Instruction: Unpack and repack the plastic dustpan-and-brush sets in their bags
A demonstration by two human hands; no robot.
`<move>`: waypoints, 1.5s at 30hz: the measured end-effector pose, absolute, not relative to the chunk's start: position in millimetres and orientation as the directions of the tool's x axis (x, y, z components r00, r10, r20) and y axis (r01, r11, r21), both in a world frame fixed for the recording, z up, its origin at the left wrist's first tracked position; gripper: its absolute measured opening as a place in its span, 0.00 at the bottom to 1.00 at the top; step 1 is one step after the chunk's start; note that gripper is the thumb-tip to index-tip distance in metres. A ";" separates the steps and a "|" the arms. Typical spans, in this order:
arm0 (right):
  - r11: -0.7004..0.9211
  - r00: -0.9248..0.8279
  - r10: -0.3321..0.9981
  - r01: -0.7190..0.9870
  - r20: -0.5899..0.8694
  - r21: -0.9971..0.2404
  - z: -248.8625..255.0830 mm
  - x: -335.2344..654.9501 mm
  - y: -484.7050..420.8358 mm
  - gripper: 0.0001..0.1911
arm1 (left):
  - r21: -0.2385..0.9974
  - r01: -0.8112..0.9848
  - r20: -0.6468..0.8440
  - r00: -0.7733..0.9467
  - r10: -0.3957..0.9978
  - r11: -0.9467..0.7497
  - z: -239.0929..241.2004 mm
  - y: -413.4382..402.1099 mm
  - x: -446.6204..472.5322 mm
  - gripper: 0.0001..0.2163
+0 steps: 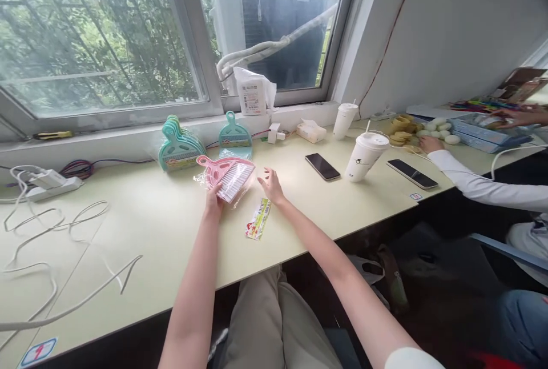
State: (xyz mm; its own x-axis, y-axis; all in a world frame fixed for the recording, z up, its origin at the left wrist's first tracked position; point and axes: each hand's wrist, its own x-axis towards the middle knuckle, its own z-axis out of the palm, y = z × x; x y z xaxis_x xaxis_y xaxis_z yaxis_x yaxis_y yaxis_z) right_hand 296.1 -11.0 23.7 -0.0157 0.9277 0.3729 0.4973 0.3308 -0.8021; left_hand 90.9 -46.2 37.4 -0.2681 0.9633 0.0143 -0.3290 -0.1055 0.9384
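My left hand [214, 197] grips a pink dustpan-and-brush set [229, 177] in a clear plastic wrapper, raised a little over the table. White bristles face me. To its right, my right hand [272, 186] is apart from the set, fingers spread and slightly curled, with nothing in them. A printed yellow-green card [258, 219] lies flat on the table just below my hands. Behind the pink set, a turquoise dustpan set [235, 137] stands against the sill. Several green wrapped dustpan sets [180, 146] stand stacked to its left.
Lidded cups [365, 157] and phones [323, 167] sit right of my hands. A tissue pack [311, 130] stands near the wall. Loose white cables [55, 232] and a power strip [55, 187] occupy the left. Another person's hand [431, 145] reaches toward egg-shaped items [437, 125].
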 end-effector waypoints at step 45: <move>0.776 -0.746 0.606 0.631 0.276 0.003 36.8 242.2 158.1 0.30 | 0.413 0.830 0.351 0.235 0.906 -0.375 44.0 121.5 19.8 0.24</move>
State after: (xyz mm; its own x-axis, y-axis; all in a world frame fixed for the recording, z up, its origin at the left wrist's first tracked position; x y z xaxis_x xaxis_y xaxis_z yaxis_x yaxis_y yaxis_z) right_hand 242.2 158.1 36.8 -0.7462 0.6056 0.2765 0.6308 0.7759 0.0033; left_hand 19.8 121.5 44.0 0.2350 0.9063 0.3513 0.8295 -0.3754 0.4135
